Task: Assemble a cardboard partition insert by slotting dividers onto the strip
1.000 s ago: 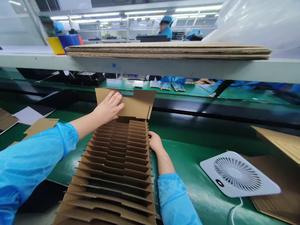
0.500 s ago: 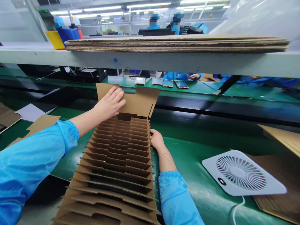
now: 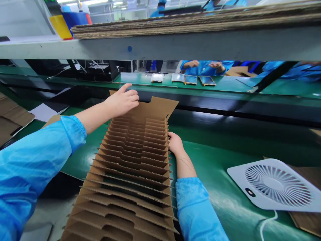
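A long cardboard divider grid (image 3: 154, 160) with several parallel cross slats stretches away from me on the green bench. At its far end a notched cardboard sheet (image 3: 160, 107) stands across the grid, its top corners spreading past both sides. My left hand (image 3: 122, 101) is closed over the sheet's left part, index finger raised, thumb hidden. My right hand (image 3: 175, 143) is closed against the grid's right side near the far end; its fingertips are hidden at the side strip.
A white fan (image 3: 273, 184) with a cable lies to the right over brown cardboard. Above runs a grey shelf (image 3: 175, 48) bearing stacked cardboard sheets (image 3: 150, 28). Small screens (image 3: 190, 79) lie beyond, near a co-worker's hands (image 3: 217, 65). Folded cardboard (image 3: 12, 113) is at the left.
The notched sheet has gone down lower at the far end of the grid, with my left hand on it. My right hand stays at the grid's side. The view has tilted down.
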Demonstrator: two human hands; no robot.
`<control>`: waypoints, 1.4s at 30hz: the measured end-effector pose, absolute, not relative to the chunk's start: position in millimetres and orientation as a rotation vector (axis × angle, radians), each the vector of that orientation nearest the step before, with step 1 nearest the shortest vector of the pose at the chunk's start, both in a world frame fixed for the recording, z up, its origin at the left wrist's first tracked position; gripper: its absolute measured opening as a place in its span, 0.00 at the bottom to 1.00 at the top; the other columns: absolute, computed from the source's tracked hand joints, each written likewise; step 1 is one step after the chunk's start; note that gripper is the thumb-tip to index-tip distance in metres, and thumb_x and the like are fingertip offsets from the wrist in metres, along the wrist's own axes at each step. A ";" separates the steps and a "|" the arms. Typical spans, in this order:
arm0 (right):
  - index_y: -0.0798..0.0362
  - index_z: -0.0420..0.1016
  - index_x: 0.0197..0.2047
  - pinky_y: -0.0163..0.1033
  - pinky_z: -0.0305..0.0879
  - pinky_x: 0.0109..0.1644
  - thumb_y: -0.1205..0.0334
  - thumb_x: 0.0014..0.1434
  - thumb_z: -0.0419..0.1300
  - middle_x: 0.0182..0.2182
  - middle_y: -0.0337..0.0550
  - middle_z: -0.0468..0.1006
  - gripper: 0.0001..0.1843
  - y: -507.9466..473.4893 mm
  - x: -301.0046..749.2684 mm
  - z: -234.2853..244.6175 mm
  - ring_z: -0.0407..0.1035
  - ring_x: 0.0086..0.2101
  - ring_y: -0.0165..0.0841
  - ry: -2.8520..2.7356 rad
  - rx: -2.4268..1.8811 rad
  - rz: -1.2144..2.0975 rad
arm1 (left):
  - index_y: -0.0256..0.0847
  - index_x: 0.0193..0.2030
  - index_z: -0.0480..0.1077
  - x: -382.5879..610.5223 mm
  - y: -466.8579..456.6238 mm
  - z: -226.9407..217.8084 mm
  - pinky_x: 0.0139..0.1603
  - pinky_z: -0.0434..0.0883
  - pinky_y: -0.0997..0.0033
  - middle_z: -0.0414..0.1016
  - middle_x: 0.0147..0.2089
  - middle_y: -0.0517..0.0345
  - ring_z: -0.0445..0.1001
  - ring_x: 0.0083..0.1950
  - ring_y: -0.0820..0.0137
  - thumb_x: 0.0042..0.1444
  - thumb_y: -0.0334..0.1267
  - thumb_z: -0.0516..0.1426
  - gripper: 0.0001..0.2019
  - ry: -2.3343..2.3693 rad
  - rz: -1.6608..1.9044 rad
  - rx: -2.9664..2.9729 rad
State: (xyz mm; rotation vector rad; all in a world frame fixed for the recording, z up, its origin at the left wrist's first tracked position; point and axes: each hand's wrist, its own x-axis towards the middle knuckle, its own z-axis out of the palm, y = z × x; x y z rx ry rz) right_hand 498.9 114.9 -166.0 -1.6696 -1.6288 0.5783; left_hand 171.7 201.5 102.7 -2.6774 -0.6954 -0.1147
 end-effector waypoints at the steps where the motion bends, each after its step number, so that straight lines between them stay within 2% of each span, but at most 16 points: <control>1: 0.49 0.88 0.46 0.47 0.77 0.57 0.55 0.62 0.62 0.48 0.46 0.89 0.15 114.6 498.9 -166.2 0.82 0.50 0.48 -1.618 -1.677 0.591 | 0.53 0.59 0.83 171.6 205.1 106.3 0.84 0.56 0.39 0.84 0.61 0.52 0.71 0.74 0.54 0.70 0.29 0.51 0.23 -0.695 -0.082 -2.704; 3: 0.50 0.88 0.46 0.46 0.76 0.57 0.56 0.61 0.63 0.47 0.46 0.89 0.16 113.8 498.5 -165.4 0.81 0.50 0.48 -1.603 -1.685 0.615 | 0.49 0.60 0.82 172.1 211.3 111.5 0.75 0.67 0.44 0.86 0.56 0.48 0.76 0.68 0.53 0.70 0.30 0.51 0.22 -0.740 -0.026 -2.746; 5: 0.50 0.88 0.46 0.46 0.76 0.56 0.55 0.60 0.63 0.46 0.46 0.89 0.16 112.8 497.8 -163.8 0.81 0.48 0.49 -1.594 -1.689 0.626 | 0.48 0.62 0.80 173.2 214.9 113.6 0.67 0.73 0.51 0.86 0.54 0.48 0.80 0.61 0.55 0.70 0.32 0.52 0.21 -0.841 -0.008 -2.771; 10: 0.48 0.88 0.45 0.48 0.77 0.54 0.54 0.59 0.63 0.45 0.46 0.89 0.16 112.2 496.8 -162.1 0.81 0.47 0.49 -1.570 -1.693 0.625 | 0.46 0.65 0.77 170.4 220.5 110.6 0.59 0.76 0.62 0.84 0.61 0.51 0.83 0.56 0.59 0.69 0.42 0.55 0.21 -1.011 0.030 -2.809; 13: 0.48 0.88 0.45 0.47 0.77 0.54 0.54 0.59 0.63 0.46 0.45 0.89 0.16 113.1 496.3 -163.9 0.82 0.48 0.48 -1.563 -1.687 0.627 | 0.49 0.69 0.75 161.7 228.2 109.5 0.54 0.76 0.65 0.86 0.58 0.55 0.84 0.51 0.61 0.66 0.40 0.57 0.25 -1.202 0.201 -2.819; 15: 0.48 0.88 0.45 0.47 0.77 0.53 0.55 0.59 0.63 0.45 0.44 0.89 0.15 113.6 496.1 -165.2 0.82 0.47 0.48 -1.558 -1.687 0.625 | 0.50 0.67 0.78 156.0 233.2 111.7 0.54 0.77 0.65 0.87 0.55 0.56 0.84 0.50 0.61 0.65 0.39 0.55 0.25 -1.262 0.241 -2.784; 19: 0.48 0.87 0.42 0.47 0.76 0.53 0.55 0.60 0.62 0.45 0.45 0.89 0.13 114.1 496.6 -167.2 0.81 0.46 0.48 -1.550 -1.693 0.601 | 0.47 0.67 0.78 152.2 234.8 122.3 0.59 0.76 0.61 0.87 0.57 0.53 0.83 0.55 0.57 0.67 0.43 0.54 0.24 -1.217 0.087 -2.740; 27: 0.48 0.87 0.43 0.47 0.77 0.53 0.53 0.60 0.62 0.43 0.45 0.89 0.14 115.5 497.4 -171.3 0.81 0.45 0.46 -1.548 -1.677 0.586 | 0.50 0.67 0.79 158.7 222.4 136.4 0.62 0.76 0.61 0.87 0.56 0.57 0.83 0.58 0.58 0.68 0.42 0.55 0.24 -1.109 0.085 -2.715; 31: 0.49 0.87 0.43 0.48 0.76 0.55 0.55 0.59 0.62 0.44 0.46 0.89 0.14 114.8 497.0 -169.8 0.81 0.46 0.46 -1.548 -1.673 0.577 | 0.54 0.69 0.77 161.2 211.1 143.8 0.65 0.75 0.55 0.85 0.60 0.59 0.82 0.63 0.55 0.71 0.43 0.53 0.23 -1.121 0.043 -2.660; 35: 0.50 0.87 0.43 0.47 0.75 0.56 0.56 0.60 0.62 0.44 0.47 0.89 0.14 114.4 496.3 -168.2 0.81 0.45 0.45 -1.548 -1.663 0.569 | 0.55 0.71 0.76 160.2 202.0 147.7 0.65 0.75 0.50 0.84 0.61 0.56 0.81 0.65 0.50 0.71 0.45 0.56 0.23 -1.124 0.032 -2.649; 42: 0.50 0.87 0.42 0.47 0.74 0.57 0.57 0.60 0.61 0.45 0.48 0.88 0.14 114.4 495.2 -166.9 0.80 0.46 0.44 -1.542 -1.651 0.560 | 0.53 0.70 0.77 153.6 205.9 138.2 0.62 0.76 0.58 0.86 0.59 0.57 0.83 0.60 0.55 0.72 0.46 0.54 0.23 -1.202 0.036 -2.627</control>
